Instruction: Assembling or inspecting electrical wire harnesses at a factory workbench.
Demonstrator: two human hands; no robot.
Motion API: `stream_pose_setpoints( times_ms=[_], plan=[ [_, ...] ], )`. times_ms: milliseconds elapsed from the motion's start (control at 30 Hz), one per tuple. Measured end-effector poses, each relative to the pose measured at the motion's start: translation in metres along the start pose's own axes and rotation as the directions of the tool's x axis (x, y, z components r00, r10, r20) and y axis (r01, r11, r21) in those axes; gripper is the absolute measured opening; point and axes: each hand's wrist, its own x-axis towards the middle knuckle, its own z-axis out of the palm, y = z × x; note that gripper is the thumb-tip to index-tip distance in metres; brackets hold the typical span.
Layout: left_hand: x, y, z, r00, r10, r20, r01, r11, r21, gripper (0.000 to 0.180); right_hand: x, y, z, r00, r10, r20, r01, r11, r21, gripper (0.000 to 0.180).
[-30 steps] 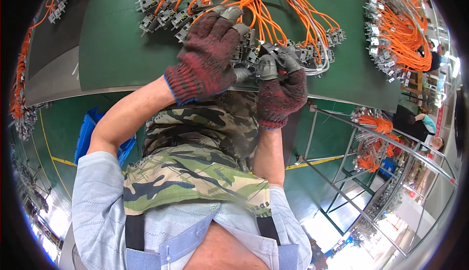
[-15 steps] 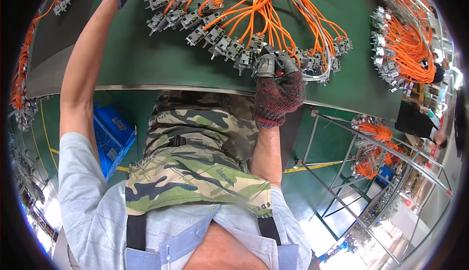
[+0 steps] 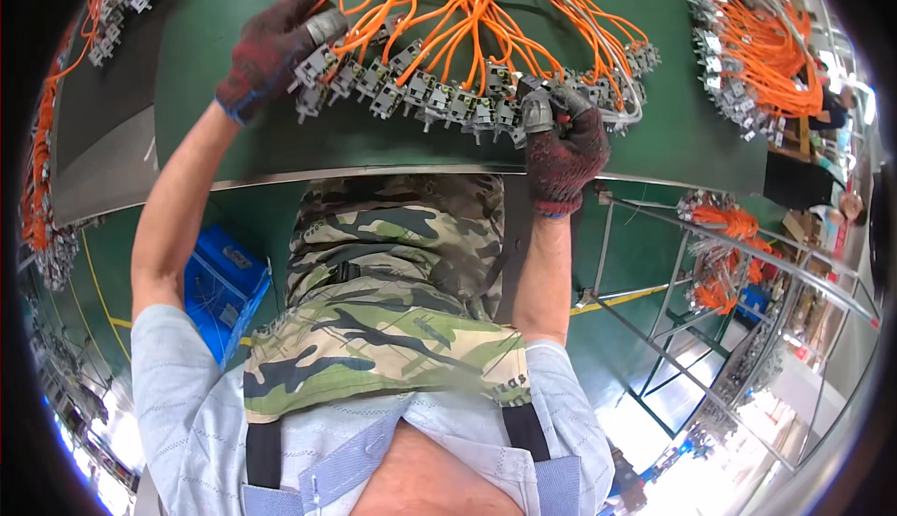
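Observation:
A bundle of orange cables (image 3: 478, 2) ends in a curved row of grey connectors (image 3: 437, 96) on the green tabletop. My left hand (image 3: 278, 47), in a dark red and black knitted glove, is at the row's left end. Its grey-covered fingertips are bent against the leftmost connector and an orange cable; what they hold is hidden. My right hand (image 3: 566, 147), in a matching glove with grey-covered fingertips, is closed at the right part of the row. A small dark piece (image 3: 529, 84) shows by its fingertips, too small to name. A pale grey cable (image 3: 624, 77) loops right of that hand.
More orange cable bundles (image 3: 771, 58) with connectors lie at the table's right end and hang at its left side. The table's metal front edge (image 3: 374, 177) runs before me. Below are a blue crate (image 3: 222, 282) on the left and a metal tube frame (image 3: 654, 329) on the right.
My left hand has come from the upper left down and right to the left end of the connector row. My right hand has shifted right along the row, still closed.

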Motion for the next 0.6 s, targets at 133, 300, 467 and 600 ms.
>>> stream_pose_setpoints(
  times_ms=[133, 300, 467, 600],
  plan=[
    [-0.030, 0.049, 0.048, 0.991, -0.069, -0.114, 0.086, 0.985, 0.151, 0.060, 0.016, 0.028, -0.025, 0.984, 0.172, 0.039, -0.176, 0.975, 0.136, 0.019],
    [-0.049, 0.067, 0.097, 0.987, -0.069, -0.146, 0.073, 0.997, 0.025, 0.061, 0.039, 0.035, -0.056, 0.967, 0.253, 0.037, -0.256, 0.952, 0.170, 0.016],
    [-0.058, 0.066, 0.090, 0.931, 0.285, -0.230, -0.180, 0.903, 0.390, 0.066, 0.029, 0.024, -0.087, 0.945, 0.324, -0.039, -0.304, 0.916, 0.261, 0.021],
    [-0.074, 0.111, 0.082, 0.856, 0.513, 0.059, -0.453, 0.691, 0.563, 0.062, 0.023, 0.028, -0.090, 0.917, 0.396, 0.042, -0.393, 0.883, 0.257, 0.021]
  ],
)
